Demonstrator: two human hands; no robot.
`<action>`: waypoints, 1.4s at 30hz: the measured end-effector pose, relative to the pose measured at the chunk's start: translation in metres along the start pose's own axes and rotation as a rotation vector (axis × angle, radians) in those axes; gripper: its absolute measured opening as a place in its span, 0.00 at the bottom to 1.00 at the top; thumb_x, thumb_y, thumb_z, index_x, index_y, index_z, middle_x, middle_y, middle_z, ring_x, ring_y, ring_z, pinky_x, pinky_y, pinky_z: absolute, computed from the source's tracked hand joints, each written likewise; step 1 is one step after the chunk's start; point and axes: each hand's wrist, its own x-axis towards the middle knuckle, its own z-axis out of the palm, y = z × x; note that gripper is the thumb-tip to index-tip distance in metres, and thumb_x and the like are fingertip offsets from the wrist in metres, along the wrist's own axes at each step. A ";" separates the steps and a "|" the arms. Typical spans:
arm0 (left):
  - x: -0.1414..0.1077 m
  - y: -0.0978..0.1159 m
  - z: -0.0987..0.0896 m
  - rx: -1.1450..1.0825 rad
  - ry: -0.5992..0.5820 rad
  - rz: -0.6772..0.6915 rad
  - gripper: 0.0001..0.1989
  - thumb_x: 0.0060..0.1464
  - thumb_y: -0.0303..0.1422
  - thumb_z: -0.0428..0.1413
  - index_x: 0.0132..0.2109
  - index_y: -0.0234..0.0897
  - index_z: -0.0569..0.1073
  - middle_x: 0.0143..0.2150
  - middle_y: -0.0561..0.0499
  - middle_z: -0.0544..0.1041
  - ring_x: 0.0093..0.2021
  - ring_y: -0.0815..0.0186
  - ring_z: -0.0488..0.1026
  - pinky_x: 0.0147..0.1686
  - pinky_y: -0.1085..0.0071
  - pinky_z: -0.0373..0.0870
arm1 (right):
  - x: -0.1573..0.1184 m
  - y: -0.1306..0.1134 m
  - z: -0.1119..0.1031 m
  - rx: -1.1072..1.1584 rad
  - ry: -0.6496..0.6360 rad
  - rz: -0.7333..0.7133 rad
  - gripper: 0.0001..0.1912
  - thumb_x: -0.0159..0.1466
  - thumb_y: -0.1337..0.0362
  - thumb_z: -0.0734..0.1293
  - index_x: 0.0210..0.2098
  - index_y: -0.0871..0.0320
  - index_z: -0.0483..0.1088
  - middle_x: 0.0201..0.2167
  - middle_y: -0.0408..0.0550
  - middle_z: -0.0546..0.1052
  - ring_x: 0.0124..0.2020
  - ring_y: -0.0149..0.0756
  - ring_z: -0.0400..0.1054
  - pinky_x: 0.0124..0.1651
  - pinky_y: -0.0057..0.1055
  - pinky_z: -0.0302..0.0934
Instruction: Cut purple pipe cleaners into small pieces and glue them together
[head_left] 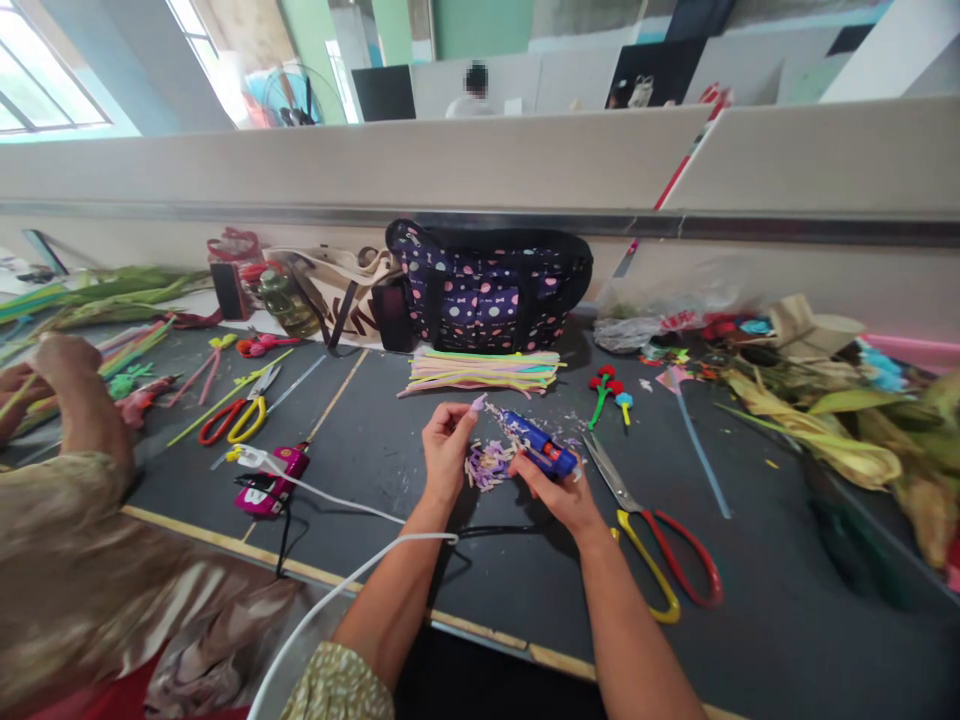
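My left hand [446, 450] pinches a small pale purple fuzzy piece [478, 403] between thumb and fingertips. In my right hand [564, 498] is a blue hot glue gun [536, 438], its nozzle pointing up and left toward the purple piece, a small gap apart. Below and between the hands lies a pile of short purple and cream cut pieces [489, 466]. Large scissors [634, 505] with red and yellow handles rest on the table right of my right hand, blades parted. Behind the hands is a bundle of pastel pipe cleaners [484, 372].
A dark patterned bag [499, 290] stands at the back. A pink power strip [274, 482] with cords and smaller scissors [244, 412] lie left. A co-worker's arm [90, 410] is at far left. Red pipe-cleaner flowers [604, 385], a glue stick [703, 455] and dried husks [825, 425] sit right.
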 end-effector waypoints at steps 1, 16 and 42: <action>0.000 0.000 0.000 0.006 0.008 0.018 0.12 0.45 0.39 0.61 0.34 0.36 0.73 0.27 0.55 0.69 0.24 0.74 0.59 0.22 0.77 0.54 | 0.000 0.000 0.000 0.003 0.000 -0.002 0.13 0.56 0.55 0.67 0.26 0.59 0.73 0.15 0.40 0.67 0.18 0.27 0.59 0.23 0.26 0.58; 0.003 -0.004 0.003 -0.051 -0.061 0.005 0.10 0.53 0.40 0.52 0.37 0.38 0.66 0.29 0.55 0.68 0.20 0.75 0.51 0.18 0.78 0.47 | 0.001 0.005 -0.001 0.014 0.005 0.007 0.13 0.56 0.54 0.67 0.27 0.59 0.73 0.17 0.41 0.69 0.19 0.28 0.61 0.25 0.27 0.58; -0.002 -0.006 0.004 -0.052 -0.157 -0.010 0.14 0.51 0.43 0.57 0.34 0.35 0.71 0.24 0.55 0.64 0.23 0.74 0.58 0.23 0.77 0.56 | 0.002 0.005 0.001 -0.006 -0.018 0.020 0.14 0.56 0.54 0.67 0.25 0.59 0.73 0.16 0.42 0.69 0.18 0.28 0.61 0.22 0.25 0.57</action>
